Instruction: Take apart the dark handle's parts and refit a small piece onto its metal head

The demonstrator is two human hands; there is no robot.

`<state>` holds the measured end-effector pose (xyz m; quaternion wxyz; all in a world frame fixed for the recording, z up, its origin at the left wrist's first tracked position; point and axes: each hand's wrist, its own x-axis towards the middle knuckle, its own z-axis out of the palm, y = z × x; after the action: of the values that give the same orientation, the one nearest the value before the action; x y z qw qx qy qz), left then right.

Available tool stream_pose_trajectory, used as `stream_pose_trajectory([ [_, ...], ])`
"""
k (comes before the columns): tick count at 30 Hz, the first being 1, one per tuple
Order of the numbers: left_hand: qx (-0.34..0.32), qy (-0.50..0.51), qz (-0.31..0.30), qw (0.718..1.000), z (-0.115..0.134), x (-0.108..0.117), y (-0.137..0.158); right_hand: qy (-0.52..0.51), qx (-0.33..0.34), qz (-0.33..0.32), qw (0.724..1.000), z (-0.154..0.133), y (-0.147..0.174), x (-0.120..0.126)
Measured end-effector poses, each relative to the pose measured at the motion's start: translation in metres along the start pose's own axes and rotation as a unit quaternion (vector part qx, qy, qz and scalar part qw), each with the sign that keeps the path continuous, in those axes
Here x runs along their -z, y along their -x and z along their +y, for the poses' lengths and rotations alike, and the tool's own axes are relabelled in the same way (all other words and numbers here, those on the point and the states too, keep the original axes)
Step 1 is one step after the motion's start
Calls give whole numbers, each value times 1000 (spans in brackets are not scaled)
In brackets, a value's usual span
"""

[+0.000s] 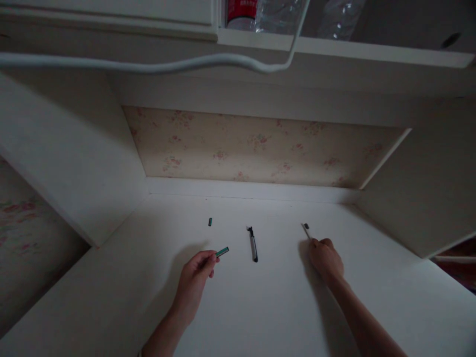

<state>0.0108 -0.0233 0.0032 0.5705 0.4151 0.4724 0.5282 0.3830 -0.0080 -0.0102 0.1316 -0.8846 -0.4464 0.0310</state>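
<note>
- Left hand [197,267] pinched a slim green strip [222,252], flat-sided, dark-edged, tilted up rightward over the white tabletop [260,312].
- Short dark-green piece [210,221] lay farther back.
- Black-and-grey handle [254,248], small hooked head, lay between the hands, untouched.
- Right hand [326,258] grasped a thin pale stick [307,232], its tip near a small dark oval piece [307,226].

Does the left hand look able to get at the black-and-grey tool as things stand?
Probably yes: the black-and-grey tool lies nearby on the white surface, and nothing else lying there blocks the left hand. Its fingers already hold a small green piece, though, which may hamper grasping.
</note>
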Motion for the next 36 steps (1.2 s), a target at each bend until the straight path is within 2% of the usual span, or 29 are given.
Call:
stream_pose_trajectory([
  [5,6,-9,-1,1000,1,-1,2,-13,41,36,998,-6,6,9],
  [7,-1,-16,-2,1000,3,-2,3,-29,84,48,995,-16,19,15],
  [9,-8,-33,-10,999,5,-5,4,-73,158,34,984,-33,42,20],
  [10,-8,-46,-16,999,6,-6,5,-99,201,17,974,-43,56,23],
  [12,-5,-77,-34,996,9,-9,7,-212,323,-40,922,-65,87,28],
  [13,-4,-90,-45,995,10,-10,8,-240,366,-69,897,-76,102,30],
  [15,-3,-107,-68,992,12,-12,10,-258,422,-90,864,-95,126,33],
  [20,-11,-118,-89,989,15,-12,12,-279,439,-91,850,-120,145,32],
  [26,1,-117,-103,988,17,-12,12,-292,470,-88,829,-123,143,28],
  [30,11,-114,-108,988,16,-13,14,-279,467,-110,832,-120,145,27],
  [36,7,-97,-107,990,13,-18,20,-311,409,-152,845,-115,146,35],
])
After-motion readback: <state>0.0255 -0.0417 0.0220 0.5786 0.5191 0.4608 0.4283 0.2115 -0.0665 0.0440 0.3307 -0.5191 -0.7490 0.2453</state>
